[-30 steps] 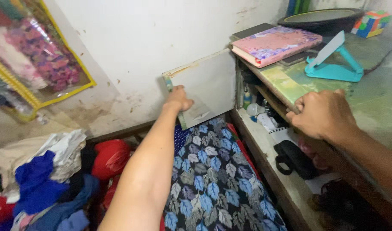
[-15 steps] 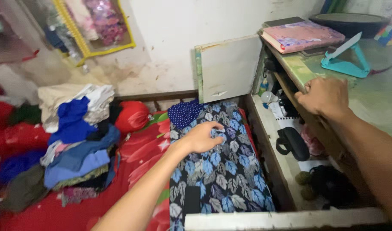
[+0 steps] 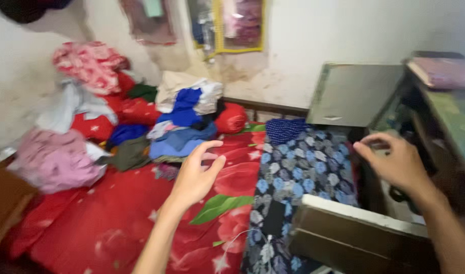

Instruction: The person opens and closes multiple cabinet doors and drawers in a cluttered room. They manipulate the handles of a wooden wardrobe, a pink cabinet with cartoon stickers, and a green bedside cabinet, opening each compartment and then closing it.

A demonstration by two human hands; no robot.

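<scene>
I see my left hand (image 3: 197, 175) spread open and empty above the red bed sheet (image 3: 90, 223), the pile of clothes (image 3: 179, 129) beyond it toward the bed's far edge. My right hand (image 3: 394, 162), fingers loosely apart, hovers by the cabinet (image 3: 354, 238), holding nothing; the left is nearer the pile.

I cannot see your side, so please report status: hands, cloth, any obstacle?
Left hand open above red sheet. Right hand open, empty, by cabinet. Leaf-print cloth lies untouched between.
</scene>
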